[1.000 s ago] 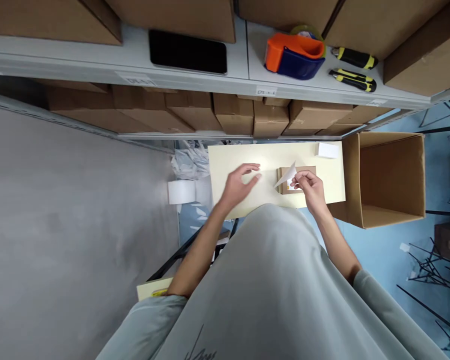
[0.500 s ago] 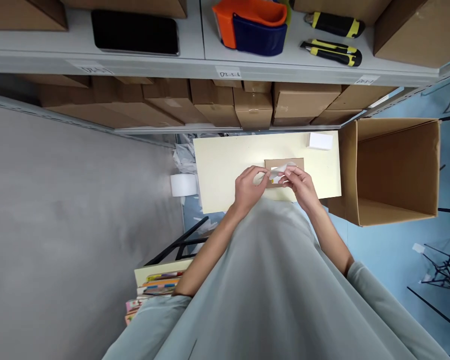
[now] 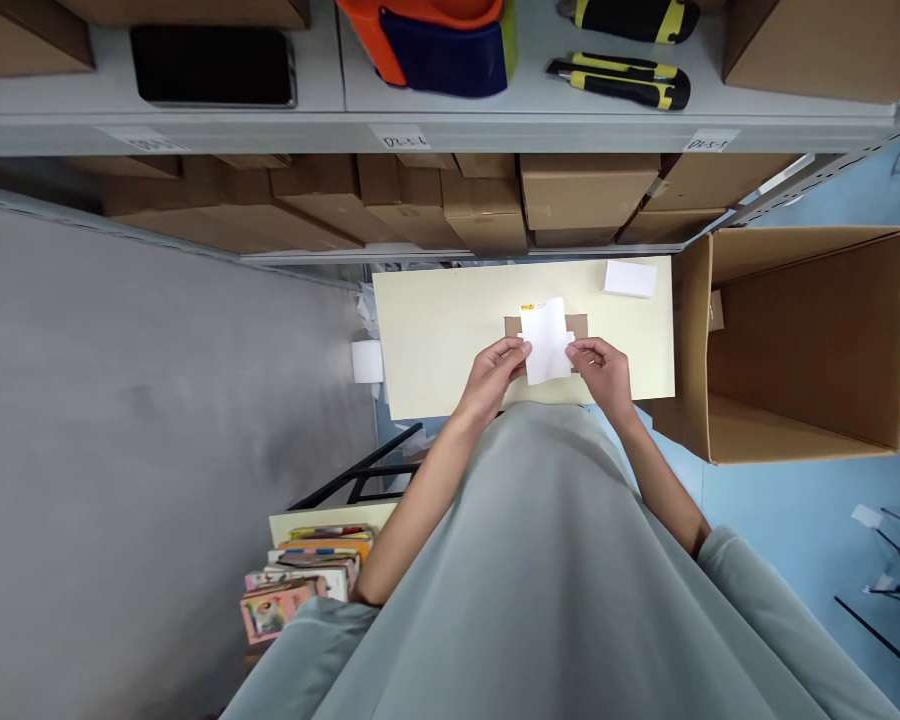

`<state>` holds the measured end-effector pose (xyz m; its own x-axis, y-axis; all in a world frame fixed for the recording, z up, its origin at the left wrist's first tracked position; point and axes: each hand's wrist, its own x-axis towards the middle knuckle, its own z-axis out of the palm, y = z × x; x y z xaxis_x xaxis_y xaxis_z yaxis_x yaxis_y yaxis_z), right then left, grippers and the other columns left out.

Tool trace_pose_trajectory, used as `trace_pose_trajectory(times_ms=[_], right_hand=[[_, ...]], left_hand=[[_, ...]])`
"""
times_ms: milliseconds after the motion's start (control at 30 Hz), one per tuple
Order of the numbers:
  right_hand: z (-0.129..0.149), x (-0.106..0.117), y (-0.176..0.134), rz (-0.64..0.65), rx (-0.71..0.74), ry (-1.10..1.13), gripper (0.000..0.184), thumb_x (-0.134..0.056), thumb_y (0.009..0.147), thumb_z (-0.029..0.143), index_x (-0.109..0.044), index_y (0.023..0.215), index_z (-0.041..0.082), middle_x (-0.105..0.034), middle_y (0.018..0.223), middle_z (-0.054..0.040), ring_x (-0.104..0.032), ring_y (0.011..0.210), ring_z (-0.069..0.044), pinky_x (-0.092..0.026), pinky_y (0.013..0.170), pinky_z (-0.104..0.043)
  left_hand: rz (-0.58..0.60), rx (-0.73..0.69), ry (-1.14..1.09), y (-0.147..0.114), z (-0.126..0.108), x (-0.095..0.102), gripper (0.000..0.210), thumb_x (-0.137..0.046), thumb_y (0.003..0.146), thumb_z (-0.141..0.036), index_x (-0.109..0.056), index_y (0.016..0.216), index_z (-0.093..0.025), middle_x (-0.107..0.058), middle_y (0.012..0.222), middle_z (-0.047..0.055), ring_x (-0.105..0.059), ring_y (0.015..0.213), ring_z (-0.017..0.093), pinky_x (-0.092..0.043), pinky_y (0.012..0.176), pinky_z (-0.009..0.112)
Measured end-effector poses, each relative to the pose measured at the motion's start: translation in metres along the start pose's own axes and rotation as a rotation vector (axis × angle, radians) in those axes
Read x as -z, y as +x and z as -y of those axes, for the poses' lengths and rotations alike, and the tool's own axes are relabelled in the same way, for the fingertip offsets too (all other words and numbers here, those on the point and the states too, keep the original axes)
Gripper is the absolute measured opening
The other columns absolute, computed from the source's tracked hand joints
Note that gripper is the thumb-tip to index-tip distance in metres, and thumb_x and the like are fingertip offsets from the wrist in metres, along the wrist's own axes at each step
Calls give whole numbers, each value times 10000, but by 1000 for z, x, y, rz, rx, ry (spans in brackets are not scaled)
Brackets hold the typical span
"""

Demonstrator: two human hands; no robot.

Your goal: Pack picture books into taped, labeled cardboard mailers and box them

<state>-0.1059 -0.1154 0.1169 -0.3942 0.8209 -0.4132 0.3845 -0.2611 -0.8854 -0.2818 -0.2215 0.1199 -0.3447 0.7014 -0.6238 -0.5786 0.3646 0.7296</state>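
Between my two hands a white paper label [image 3: 546, 345] is spread out, with a small orange-yellow printed patch at its upper left corner. My left hand [image 3: 493, 375] pinches its left edge, and my right hand [image 3: 601, 374] pinches its right edge. Beneath the label lies a flat brown cardboard box [image 3: 577, 325], mostly covered, on the cream tabletop [image 3: 442, 345]. Whether the label touches the box cannot be made out. A small white box [image 3: 630, 279] sits at the table's back right.
A big open cardboard carton [image 3: 806, 345] stands right of the table. A white roll [image 3: 367, 362] is at the left edge. Above, a shelf [image 3: 450, 135] holds a black phone [image 3: 214, 66], a tape dispenser [image 3: 442, 50] and utility knives [image 3: 622, 80]. Books [image 3: 300, 580] are stacked lower left.
The label, curled and held edge-on before, is now opened flat with its white face toward me. Both hands have turned and spread slightly. The view has shifted a little.
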Motion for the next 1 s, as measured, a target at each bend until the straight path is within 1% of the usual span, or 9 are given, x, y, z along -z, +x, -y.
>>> trace_pose_trajectory(times_ms=[167,333,400,500,633,733,867,933,1000], right_hand=[[0,18,11,33,-49,32,413,-843,836,644,-738,919,254,-694,797,-12,-631,715,-189,-623,688,-372],[-3,25,18,88,-12,34,378,-816,867,619,-703,868,259,-642,740,7,-601,693,-177,-595,675,-359],[-1,26,18,72,34,8,345,-788,895,592,-685,861,265,-638,750,4,-582,680,-176,-573,665,-360],[5,26,10,56,187,-70,276,-725,956,527,-661,859,276,-665,842,-24,-572,692,-181,-553,675,-366],[15,23,-12,243,424,-218,213,-679,998,463,-655,865,298,-691,899,-47,-614,757,-207,-545,715,-373],[16,21,-18,410,496,-268,196,-693,998,442,-667,861,304,-708,897,-50,-635,788,-221,-541,745,-379],[1,30,21,415,442,-72,235,-692,1007,491,-679,872,298,-730,1021,-79,-689,1036,-270,-563,969,-440],[-11,36,56,380,353,25,293,-749,959,544,-675,846,283,-738,1180,-97,-666,1232,-293,-508,1116,-469],[-23,41,91,365,219,52,326,-797,899,562,-670,824,271,-736,1287,-91,-632,1328,-301,-459,1178,-466]], left_hand=[[-8,-5,-3,0,3,-16,461,-947,753,-591,-693,853,-220,-737,962,13,-696,924,177,-600,961,342],[-27,-25,18,-1,9,-24,443,-928,774,-599,-709,852,-223,-746,963,19,-720,953,194,-610,977,362],[-49,-46,29,1,12,-25,433,-913,788,-606,-733,878,-223,-759,982,29,-729,968,207,-612,981,378],[-121,-91,70,7,17,-23,432,-870,826,-615,-778,959,-215,-792,1032,60,-744,1001,231,-605,990,398],[-292,-165,121,18,24,-18,399,-836,850,-577,-779,1024,-223,-808,1039,59,-751,960,215,-598,954,380],[-359,-187,120,24,29,-10,386,-861,835,-576,-740,944,-227,-788,941,47,-749,886,203,-598,912,372],[-299,-104,199,26,42,8,453,-822,867,-635,-687,766,-214,-784,877,80,-751,841,213,-608,889,387],[-226,6,234,26,55,17,405,-808,871,-589,-717,781,-205,-807,902,104,-754,829,220,-614,883,400],[-195,117,257,26,70,25,299,-824,835,-486,-741,824,-199,-819,903,106,-754,819,220,-613,879,398]])
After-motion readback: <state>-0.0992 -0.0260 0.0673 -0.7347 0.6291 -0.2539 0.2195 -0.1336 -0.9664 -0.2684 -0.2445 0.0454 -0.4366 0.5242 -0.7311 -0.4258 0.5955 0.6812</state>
